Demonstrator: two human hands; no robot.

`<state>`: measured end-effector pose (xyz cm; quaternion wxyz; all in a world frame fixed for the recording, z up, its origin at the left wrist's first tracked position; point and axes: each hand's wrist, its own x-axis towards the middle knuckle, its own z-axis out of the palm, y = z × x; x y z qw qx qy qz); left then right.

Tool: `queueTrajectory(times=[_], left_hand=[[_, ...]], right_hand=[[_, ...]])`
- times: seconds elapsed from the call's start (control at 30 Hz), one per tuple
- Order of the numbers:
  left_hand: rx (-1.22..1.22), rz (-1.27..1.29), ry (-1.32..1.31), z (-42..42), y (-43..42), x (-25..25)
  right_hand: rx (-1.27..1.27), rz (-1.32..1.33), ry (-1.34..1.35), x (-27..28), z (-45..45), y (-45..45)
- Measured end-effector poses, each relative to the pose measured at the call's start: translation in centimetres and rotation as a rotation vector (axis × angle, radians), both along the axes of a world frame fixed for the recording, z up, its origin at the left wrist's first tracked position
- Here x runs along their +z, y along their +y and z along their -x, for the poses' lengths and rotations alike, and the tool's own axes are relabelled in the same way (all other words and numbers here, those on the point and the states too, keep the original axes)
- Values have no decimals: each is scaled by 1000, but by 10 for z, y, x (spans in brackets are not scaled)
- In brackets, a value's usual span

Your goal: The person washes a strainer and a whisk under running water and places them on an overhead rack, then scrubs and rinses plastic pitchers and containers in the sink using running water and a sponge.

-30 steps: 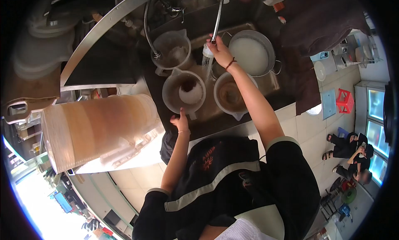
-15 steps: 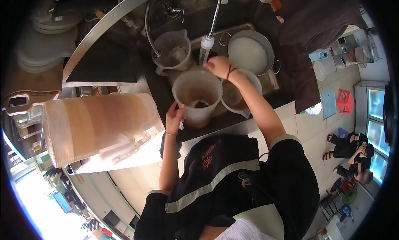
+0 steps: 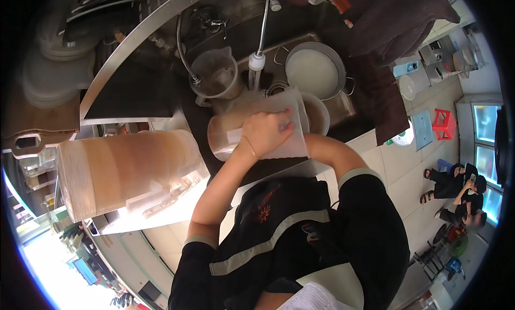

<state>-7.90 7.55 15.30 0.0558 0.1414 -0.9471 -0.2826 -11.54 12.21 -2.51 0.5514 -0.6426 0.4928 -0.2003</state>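
A translucent plastic pitcher (image 3: 225,135) lies tipped on its side over the near part of the sink, its mouth facing right. My left hand (image 3: 266,132) is closed on its near side, with the fingers at the handle. The right forearm reaches to the pitcher's rim; my right hand is hidden by or inside the pitcher, and I cannot tell which. Just beyond stands the tap with a white filter head (image 3: 257,62). A second pitcher (image 3: 233,90) stands upright at the left, and another round container (image 3: 320,117) is partly covered behind the tipped one.
A metal pot (image 3: 344,68) of cloudy whitish liquid sits at the sink's right. Left of the sink is a large amber-tinted clear container (image 3: 129,168). A dark cloth (image 3: 389,103) hangs over the right edge. Other people (image 3: 464,192) sit far right.
The pitcher went from upright to lying on its side. My left hand moved up across it to the handle, and my right hand came down from the tap to its mouth.
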Motion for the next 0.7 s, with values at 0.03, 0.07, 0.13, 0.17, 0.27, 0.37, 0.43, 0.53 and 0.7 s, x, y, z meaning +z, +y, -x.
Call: queueTrajectory(times=[0.03,0.07,0.13,0.17,0.27,0.37,0.43,0.53,0.7], left_hand=[[-37,40,-23,4,-1,2],[-70,78,-49,7,-2,3],[-114,117,-76,18,-5,4],[-161,156,-99,21,-7,3],[-234,123,-154,29,-8,-3],[-283,119,-225,37,-12,-5],[-231,73,-221,44,-21,-7],[-212,48,-251,48,-17,-7],[-271,128,-351,62,4,2]], right_hand=[[-22,-25,-26,-4,-4,1],[-42,-53,-54,-6,-7,3],[-83,-110,-117,-12,-11,5],[-103,-137,-155,-14,-13,6],[-170,-214,-273,-17,-13,12],[-247,-292,-407,-16,-11,14],[-326,-352,-527,-14,-12,16],[-476,-451,-753,-12,-11,18],[-768,-551,-1208,6,10,23]])
